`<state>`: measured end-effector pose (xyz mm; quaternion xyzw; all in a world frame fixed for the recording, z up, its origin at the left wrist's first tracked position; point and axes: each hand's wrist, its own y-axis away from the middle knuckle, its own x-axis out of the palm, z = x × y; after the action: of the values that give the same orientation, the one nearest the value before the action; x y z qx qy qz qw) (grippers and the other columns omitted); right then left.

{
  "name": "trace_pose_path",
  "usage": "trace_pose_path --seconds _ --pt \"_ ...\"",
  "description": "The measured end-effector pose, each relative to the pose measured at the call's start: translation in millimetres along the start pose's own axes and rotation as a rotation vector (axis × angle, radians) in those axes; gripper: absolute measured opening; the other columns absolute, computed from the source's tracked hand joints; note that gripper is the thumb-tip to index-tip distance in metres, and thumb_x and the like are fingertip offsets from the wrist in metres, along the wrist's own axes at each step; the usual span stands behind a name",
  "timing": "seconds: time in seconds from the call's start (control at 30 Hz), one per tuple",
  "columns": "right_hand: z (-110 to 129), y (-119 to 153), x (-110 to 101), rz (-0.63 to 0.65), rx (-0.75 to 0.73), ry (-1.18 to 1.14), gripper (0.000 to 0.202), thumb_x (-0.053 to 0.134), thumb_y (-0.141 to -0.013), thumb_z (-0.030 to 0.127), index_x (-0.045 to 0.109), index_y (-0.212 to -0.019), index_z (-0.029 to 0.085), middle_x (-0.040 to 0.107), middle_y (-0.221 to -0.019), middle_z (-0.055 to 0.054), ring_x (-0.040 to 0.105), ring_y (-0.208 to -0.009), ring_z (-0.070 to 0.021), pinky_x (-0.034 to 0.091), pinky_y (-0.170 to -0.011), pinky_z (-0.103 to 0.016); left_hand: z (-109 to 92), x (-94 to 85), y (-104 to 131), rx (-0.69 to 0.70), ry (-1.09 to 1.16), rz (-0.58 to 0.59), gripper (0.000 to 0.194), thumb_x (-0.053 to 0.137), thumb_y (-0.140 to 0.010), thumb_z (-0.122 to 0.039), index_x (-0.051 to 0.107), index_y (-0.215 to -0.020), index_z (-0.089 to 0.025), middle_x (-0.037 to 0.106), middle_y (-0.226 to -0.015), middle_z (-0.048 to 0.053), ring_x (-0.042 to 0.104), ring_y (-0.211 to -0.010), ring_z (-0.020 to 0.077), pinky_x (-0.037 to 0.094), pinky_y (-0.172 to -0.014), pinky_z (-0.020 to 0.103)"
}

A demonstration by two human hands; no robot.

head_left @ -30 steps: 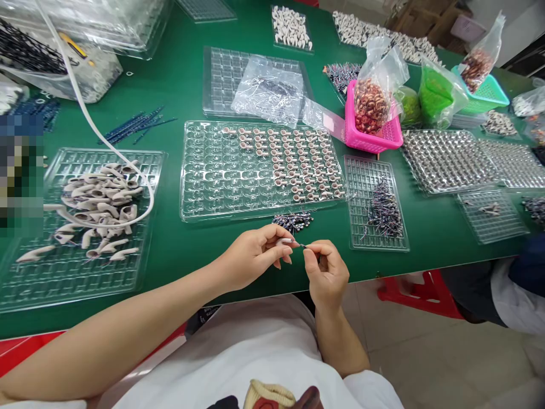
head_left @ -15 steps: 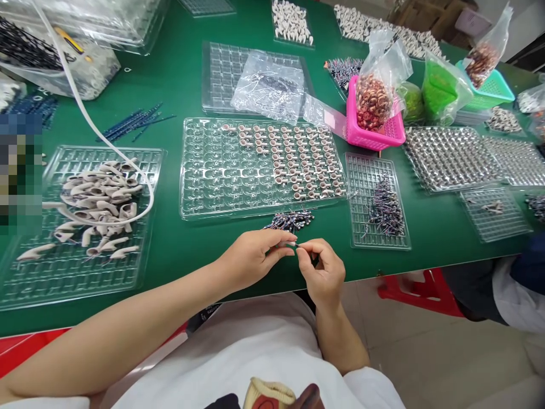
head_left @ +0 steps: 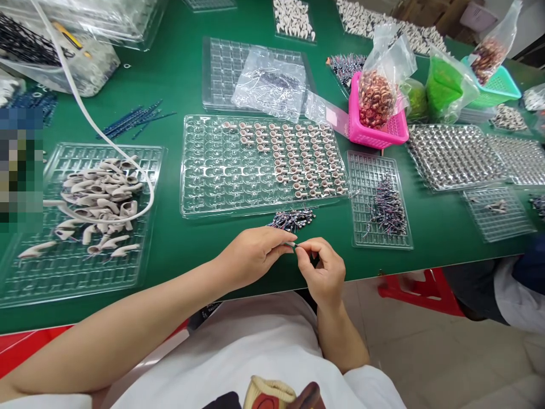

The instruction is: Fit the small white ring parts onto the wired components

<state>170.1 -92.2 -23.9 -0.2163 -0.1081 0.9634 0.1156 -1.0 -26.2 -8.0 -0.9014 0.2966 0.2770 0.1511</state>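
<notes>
"Centrally, which parts are the two hands gripping?"

"The left hand pinches a slim white piece between thumb and fingertips, closed upon it. The right hand has its thumb and forefinger drawn together at a small dark part, which meets the right-hand end of the white piece; most of it is hidden by the fingers."

"And where does the white piece lie relative to its surroundings?"

"Between the two hands, at the near side of the green table. Just beyond the fingers is a loose pile of dark wired parts; farther back, a clear moulded tray bears pale cup-shaped pieces in rows over its right portion."

"What flanks this tray?"

"To the right, a smaller clear tray carrying a heap of similar wired parts, with a pink basket behind. To the left, a further tray holds pale curved shells, over which a white tube loops; whether it touches them cannot be told."
</notes>
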Motion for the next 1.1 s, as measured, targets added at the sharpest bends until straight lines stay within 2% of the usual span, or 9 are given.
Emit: trace_pose_path --seconds 0.23,0.4,0.57,0.73,0.9,1.1 --pt "-1.3 1.4 -1.8 0.018 -0.021 -0.004 0.007 0.062 -0.088 0.019 0.069 -0.088 0.023 0.069 -0.080 -0.001 0.062 -0.071 -0.0148 0.050 -0.065 -0.030 -1.5 -0.1 -0.7 0.012 0.000 -0.013 0.022 0.056 -0.093 -0.025 0.071 -0.107 -0.019 0.077 -0.095 0.008 0.072 -0.090 0.0219 0.055 -0.085 0.032" --pt "-4.8 4.2 -0.4 -0.021 -0.114 0.007 0.015 0.066 -0.087 0.016 0.071 -0.098 0.025 0.073 -0.088 -0.003 0.068 -0.079 -0.0172 0.055 -0.070 -0.033 -1.2 4.2 1.2 0.062 -0.013 -0.028 0.023 0.053 -0.095 -0.025 0.070 -0.108 -0.019 0.078 -0.094 0.007 0.073 -0.088 0.0210 0.056 -0.084 0.031" --pt "-5.3 4.4 0.9 -0.042 -0.165 0.023 0.019 0.067 -0.087 0.015 0.071 -0.103 0.026 0.074 -0.091 -0.003 0.069 -0.081 -0.0169 0.056 -0.072 -0.033 -0.6 7.7 1.6 0.144 -0.059 -0.111 0.020 0.053 -0.096 -0.024 0.069 -0.107 -0.017 0.078 -0.094 0.006 0.074 -0.084 0.0188 0.057 -0.078 0.027" --pt "-4.3 4.3 -1.3 -0.011 -0.125 -0.021 0.023 0.066 -0.088 0.018 0.069 -0.109 0.025 0.073 -0.096 -0.005 0.068 -0.084 -0.0164 0.056 -0.070 -0.031 -3.2 7.3 0.1 0.186 -0.060 -0.177 0.018 0.054 -0.097 -0.024 0.066 -0.107 -0.016 0.078 -0.093 0.004 0.074 -0.078 0.0152 0.057 -0.072 0.022" --pt "-4.9 5.1 -2.4 -0.012 -0.069 -0.063 0.019 0.067 -0.087 0.020 0.069 -0.105 0.025 0.071 -0.094 -0.004 0.066 -0.082 -0.0163 0.055 -0.068 -0.030 -4.0 7.2 0.2 0.197 -0.068 -0.198 0.017 0.056 -0.096 -0.024 0.066 -0.107 -0.016 0.079 -0.093 0.004 0.075 -0.081 0.0148 0.057 -0.074 0.021" --pt "-2.7 4.4 -2.0 -0.025 -0.082 -0.069 0.012 0.065 -0.087 0.016 0.070 -0.096 0.023 0.071 -0.086 -0.002 0.065 -0.077 -0.0150 0.053 -0.067 -0.030 -3.6 7.1 0.7 0.227 -0.080 -0.214 0.016 0.058 -0.095 -0.024 0.066 -0.106 -0.016 0.078 -0.092 0.003 0.075 -0.079 0.0142 0.058 -0.073 0.021"
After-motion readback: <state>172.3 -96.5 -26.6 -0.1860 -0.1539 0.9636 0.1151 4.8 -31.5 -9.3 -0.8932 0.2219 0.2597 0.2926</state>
